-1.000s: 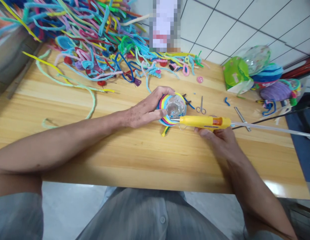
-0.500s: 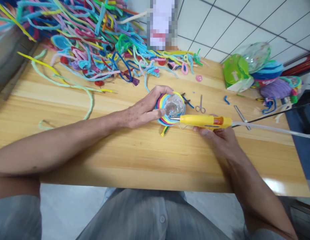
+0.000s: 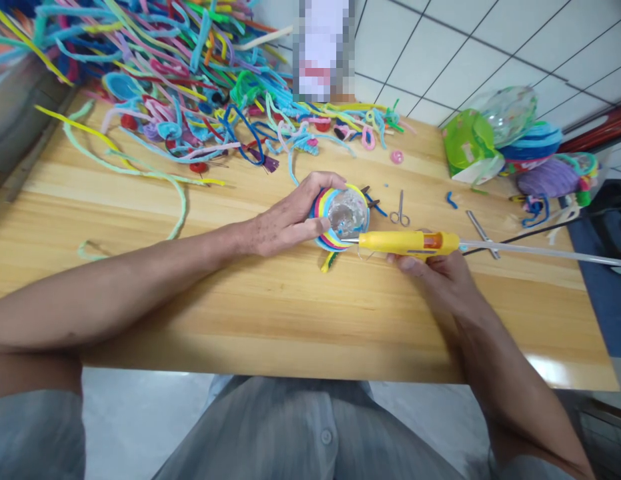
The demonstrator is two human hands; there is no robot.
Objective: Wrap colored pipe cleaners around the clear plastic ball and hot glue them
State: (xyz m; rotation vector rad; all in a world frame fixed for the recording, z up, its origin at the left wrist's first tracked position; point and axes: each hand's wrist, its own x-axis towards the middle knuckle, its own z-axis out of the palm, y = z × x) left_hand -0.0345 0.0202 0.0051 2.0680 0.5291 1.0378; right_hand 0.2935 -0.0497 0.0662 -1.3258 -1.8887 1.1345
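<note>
My left hand (image 3: 293,217) is wrapped around the side of a clear plastic container (image 3: 347,212), its open end turned up toward me. Bands of yellow, pink and blue pipe cleaner (image 3: 321,217) circle the container's outside. In my right hand (image 3: 435,270) is a yellow hot glue gun (image 3: 395,241), a long clear glue stick (image 3: 520,249) running out of its back. The metal nozzle reaches the near rim of the container; whether it touches cannot be made out. Pliers (image 3: 329,261) lie partly hidden beneath the container, dark jaws showing on its far side.
Small scissors (image 3: 401,212) and a metal strip (image 3: 483,233) lie to the right. A big tangle of pipe cleaners (image 3: 165,73) fills the back left. A green box (image 3: 471,143) and a purple wrapped piece (image 3: 547,177) stand back right. A black cord (image 3: 525,233) crosses the right side.
The glue gun has shifted very slightly left, and the rear of its glue stick sits a little higher in view. My left hand keeps its hold on the container.
</note>
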